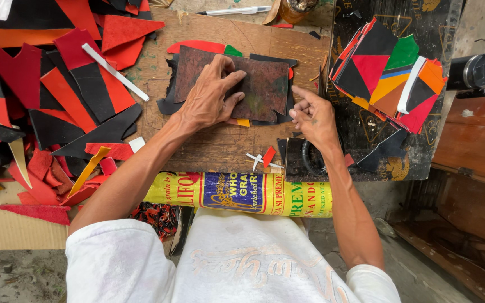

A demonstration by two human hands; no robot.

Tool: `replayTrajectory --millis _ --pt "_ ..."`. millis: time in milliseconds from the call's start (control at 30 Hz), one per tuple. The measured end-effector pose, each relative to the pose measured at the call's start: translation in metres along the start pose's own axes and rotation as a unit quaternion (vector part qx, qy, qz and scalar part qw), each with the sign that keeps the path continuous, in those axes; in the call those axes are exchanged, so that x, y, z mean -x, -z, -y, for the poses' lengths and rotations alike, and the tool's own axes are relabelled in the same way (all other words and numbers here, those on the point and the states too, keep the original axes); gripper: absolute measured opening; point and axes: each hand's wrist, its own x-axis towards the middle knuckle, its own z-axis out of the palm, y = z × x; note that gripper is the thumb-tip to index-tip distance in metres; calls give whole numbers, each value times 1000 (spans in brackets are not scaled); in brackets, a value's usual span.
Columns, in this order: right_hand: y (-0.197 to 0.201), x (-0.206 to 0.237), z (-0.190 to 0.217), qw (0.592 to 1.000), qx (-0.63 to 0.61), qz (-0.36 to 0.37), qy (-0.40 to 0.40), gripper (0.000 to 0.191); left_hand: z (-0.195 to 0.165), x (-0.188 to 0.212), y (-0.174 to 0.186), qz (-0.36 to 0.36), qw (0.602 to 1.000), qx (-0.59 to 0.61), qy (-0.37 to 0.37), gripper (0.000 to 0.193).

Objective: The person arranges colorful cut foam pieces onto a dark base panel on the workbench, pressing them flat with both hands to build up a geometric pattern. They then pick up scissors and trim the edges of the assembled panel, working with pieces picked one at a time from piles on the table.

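Two hands: yours, both on the board.
Left hand [211, 98]: flat, fingers spread, pressing the dark leather template [256, 84].
Right hand [312, 115]: loosely curled, empty, at its right edge.
Template: long axis left-right, centred on wooden board [209, 148].

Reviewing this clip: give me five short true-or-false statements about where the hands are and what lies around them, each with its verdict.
1. The left hand lies flat on a dark mottled sheet. True.
2. The right hand grips a pair of scissors. False: it holds no tool and rests at the sheet's right edge.
3. A stack of coloured cut pieces lies to the right of the hands. True.
4. The scraps piled on the left are mostly blue. False: they are red and black.
5. A white pen lies at the far edge of the wooden board. True.
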Motion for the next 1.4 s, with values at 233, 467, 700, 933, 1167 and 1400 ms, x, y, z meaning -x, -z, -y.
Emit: replayTrajectory --millis 233,467,700,933,1167,1400 --pt "4 -2 -2 1000 -3 14 2 57 1 -1 0 -6 999 -12 -29 46" --pt "4 -1 6 1000 9 8 -7 58 1 0 -1 -13 999 -15 -36 44" --pt "5 0 9 1000 -1 8 -12 52 2 -1 0 -12 999 -3 -35 46" --pt "2 2 7 1000 12 2 -9 50 1 1 2 -4 1000 18 -9 51" --pt "-1 1 6 1000 18 -13 -10 50 0 1 2 1 1000 8 -4 48" --pt "-3 0 3 1000 17 -24 -10 48 0 1 3 -2 1000 8 -14 46"
